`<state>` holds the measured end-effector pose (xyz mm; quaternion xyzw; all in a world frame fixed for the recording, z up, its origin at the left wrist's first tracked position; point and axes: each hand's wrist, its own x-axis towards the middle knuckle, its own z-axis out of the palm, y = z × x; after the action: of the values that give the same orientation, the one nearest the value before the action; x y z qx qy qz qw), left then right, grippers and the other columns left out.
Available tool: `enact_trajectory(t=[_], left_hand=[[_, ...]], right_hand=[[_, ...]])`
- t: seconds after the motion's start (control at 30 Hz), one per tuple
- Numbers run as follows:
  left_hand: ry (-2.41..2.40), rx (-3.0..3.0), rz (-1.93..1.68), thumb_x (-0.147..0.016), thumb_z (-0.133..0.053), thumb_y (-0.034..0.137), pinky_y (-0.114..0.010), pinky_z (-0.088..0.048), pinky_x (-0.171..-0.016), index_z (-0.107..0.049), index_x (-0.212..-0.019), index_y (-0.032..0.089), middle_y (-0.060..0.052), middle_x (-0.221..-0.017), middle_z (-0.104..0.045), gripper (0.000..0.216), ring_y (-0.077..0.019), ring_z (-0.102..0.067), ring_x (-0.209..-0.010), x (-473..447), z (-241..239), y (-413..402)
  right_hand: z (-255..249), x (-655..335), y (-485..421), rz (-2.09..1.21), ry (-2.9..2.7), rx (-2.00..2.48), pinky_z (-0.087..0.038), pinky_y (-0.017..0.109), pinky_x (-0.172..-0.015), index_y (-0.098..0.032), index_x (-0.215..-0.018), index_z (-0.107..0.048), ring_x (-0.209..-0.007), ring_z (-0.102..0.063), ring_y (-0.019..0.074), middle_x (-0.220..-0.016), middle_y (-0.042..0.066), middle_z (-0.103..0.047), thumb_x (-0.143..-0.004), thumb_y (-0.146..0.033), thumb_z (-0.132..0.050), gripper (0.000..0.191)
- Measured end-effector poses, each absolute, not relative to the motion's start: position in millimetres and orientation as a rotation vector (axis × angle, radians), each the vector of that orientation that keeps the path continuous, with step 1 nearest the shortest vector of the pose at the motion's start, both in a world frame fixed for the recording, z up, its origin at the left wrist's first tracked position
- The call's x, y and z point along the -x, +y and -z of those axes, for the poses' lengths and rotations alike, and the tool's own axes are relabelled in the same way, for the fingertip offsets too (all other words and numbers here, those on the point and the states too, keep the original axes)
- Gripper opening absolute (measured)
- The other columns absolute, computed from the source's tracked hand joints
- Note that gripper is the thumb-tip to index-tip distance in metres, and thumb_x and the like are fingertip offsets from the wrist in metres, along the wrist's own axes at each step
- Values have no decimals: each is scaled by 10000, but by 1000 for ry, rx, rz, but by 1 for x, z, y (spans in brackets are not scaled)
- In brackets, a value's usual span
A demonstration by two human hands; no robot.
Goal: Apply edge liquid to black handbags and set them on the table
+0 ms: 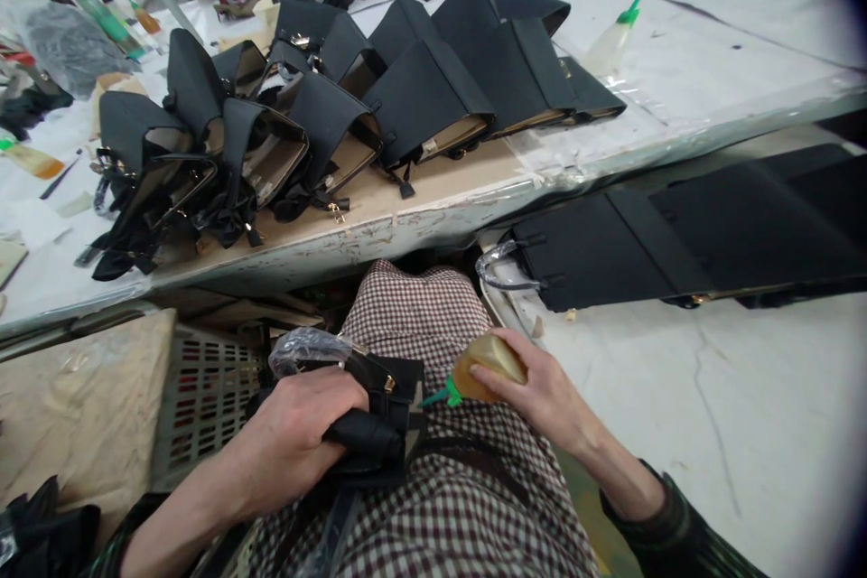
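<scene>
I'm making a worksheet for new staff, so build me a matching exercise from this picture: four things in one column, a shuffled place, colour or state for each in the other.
Things
1. Squeeze bottle
2. Crate
3. Lap cloth
4. Bag being held

Descriptions
A. Covered in dark-and-light checks
B. Black, gripped by the left hand
C. Tilted, in the right hand
D. Pale, with slots in its side

Pairs: 1-C, 2-D, 3-A, 4-B
</scene>
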<state>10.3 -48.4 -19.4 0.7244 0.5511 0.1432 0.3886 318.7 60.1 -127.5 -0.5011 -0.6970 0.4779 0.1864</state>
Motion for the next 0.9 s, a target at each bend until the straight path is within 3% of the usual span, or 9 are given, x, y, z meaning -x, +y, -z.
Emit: enact_trajectory(t=[0.27, 0.47, 0.9], left_hand=[[1332, -1910, -465, -904, -442, 12, -291, -479, -760, -621, -922, 188, -40, -862, -698, 252, -183, -644, -799, -14, 20, -63], [1322, -1897, -462, -898, -446, 4, -293, -470, -756, -615, -924, 186, -40, -875, -690, 250, -186, -640, -814, -15, 22, -69], [1326, -1857, -500, -887, -471, -28, -263, -453, -758, -612, -968, 209, -1, -897, -712, 288, -152, -665, -821, -16, 25, -80]], right_hand=[[137, -321, 51, -1309, -1844, 1532, -523, 507, -956, -196, -1197, -608, -1020, -680, 352, -1146, 130, -724, -850, -607, -705, 546], [128, -324, 48, -1451, -1879, 1470, -541, 457, -905, -228, -1166, -655, -967, -698, 316, -1075, 70, -743, -848, -548, -736, 459], [120, -330, 40, -1479, -1805, 1630, -508, 499, -928, -196, -1170, -627, -994, -666, 342, -1107, 112, -720, -847, -599, -683, 520]])
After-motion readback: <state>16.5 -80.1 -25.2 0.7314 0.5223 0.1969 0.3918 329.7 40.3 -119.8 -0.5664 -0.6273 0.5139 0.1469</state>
